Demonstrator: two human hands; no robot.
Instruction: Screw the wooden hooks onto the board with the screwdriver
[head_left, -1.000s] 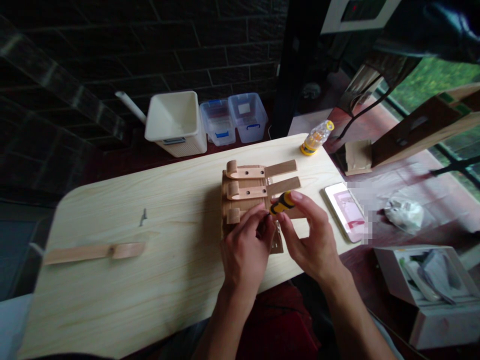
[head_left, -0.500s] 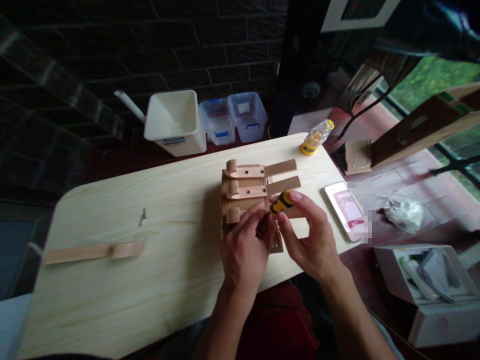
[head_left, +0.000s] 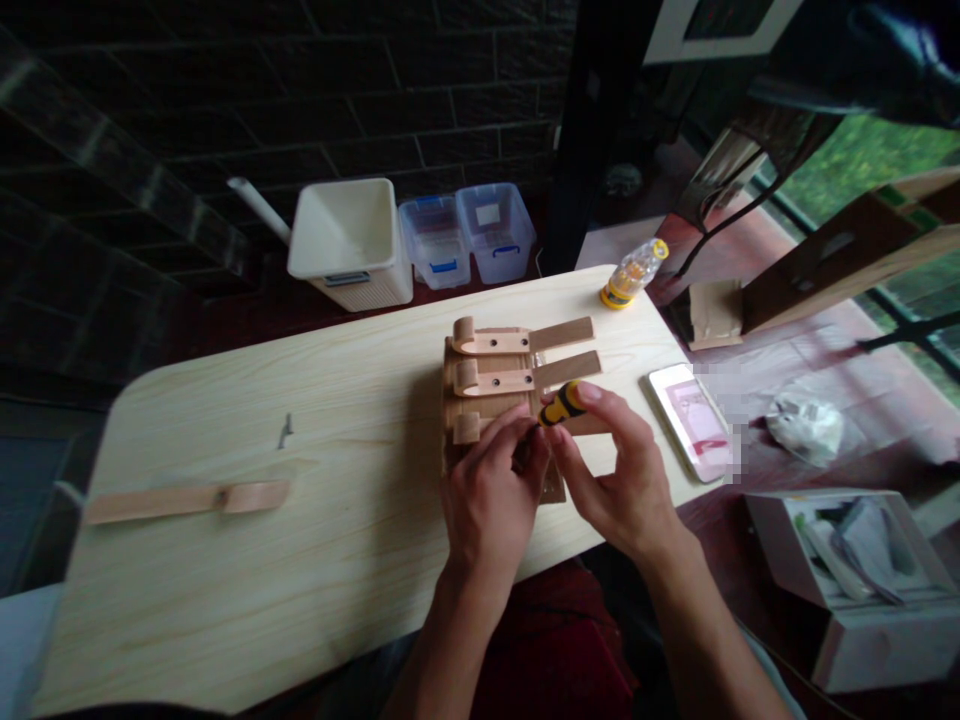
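Note:
A screwdriver (head_left: 562, 402) with a short yellow-and-black handle slants over a wooden assembly (head_left: 491, 407). My right hand (head_left: 630, 485) grips its handle end between thumb and fingers. My left hand (head_left: 487, 495) is closed low on the assembly, fingertips pinched around the screwdriver's tip; what they hold there is hidden. Two light wooden pieces with curled ends, an upper one (head_left: 506, 343) and a lower one (head_left: 511, 383), each show two dark screw heads. A third curled end (head_left: 466, 428) shows just beyond my left fingers, the rest of that piece being covered.
On the table (head_left: 360, 400), a loose wooden strip (head_left: 172, 502) and small metal pieces (head_left: 285, 432) lie to the left. A clear yellow-based container (head_left: 634, 275) and a phone (head_left: 688, 420) are at the right. Beyond the far edge stand a white bin (head_left: 345, 235) and plastic boxes (head_left: 495, 240).
Almost nothing differs. The screwdriver and both hands keep the same place and grip, with only a very slight shift of the right fingers.

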